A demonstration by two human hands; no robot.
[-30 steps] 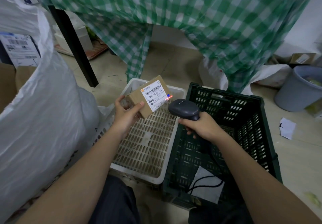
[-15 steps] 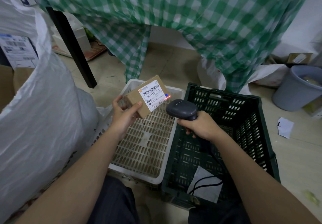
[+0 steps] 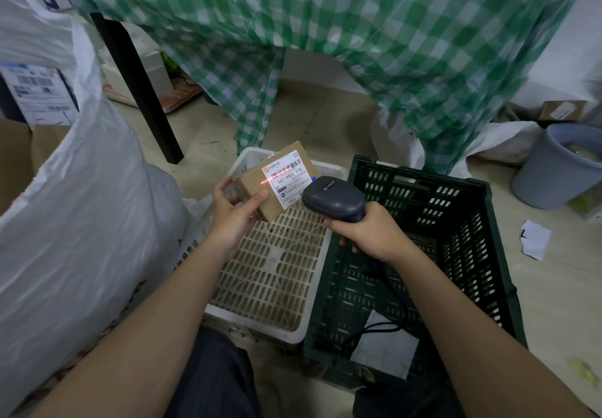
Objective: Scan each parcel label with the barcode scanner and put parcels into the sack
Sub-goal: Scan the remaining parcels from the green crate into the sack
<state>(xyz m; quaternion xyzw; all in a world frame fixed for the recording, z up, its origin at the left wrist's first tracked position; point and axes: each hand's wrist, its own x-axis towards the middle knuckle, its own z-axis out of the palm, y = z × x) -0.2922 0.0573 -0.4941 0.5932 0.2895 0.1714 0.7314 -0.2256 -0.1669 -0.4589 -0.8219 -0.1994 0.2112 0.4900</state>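
Above the white crate (image 3: 260, 287), left hand (image 3: 236, 212) grips parcel (image 3: 260, 189).

A green-and-white checked cloth (image 3: 358, 43) hangs across the top of the frame, above a white slotted crate (image 3: 270, 274) and a dark green one (image 3: 472, 255). The brown cardboard parcel (image 3: 257, 186) bears a white label (image 3: 288, 178) with black print, crossed by a red line of light beside the dark grey scanner (image 3: 335, 198). At left stands a white sack (image 3: 81, 206), at right a grey-blue bucket (image 3: 553, 173).

One parcel (image 3: 260, 186), one scanner (image 3: 334, 198), two crates (image 3: 472, 189), one sack (image 3: 81, 206).

One head-worn camera looks forward and down, close over both hands.
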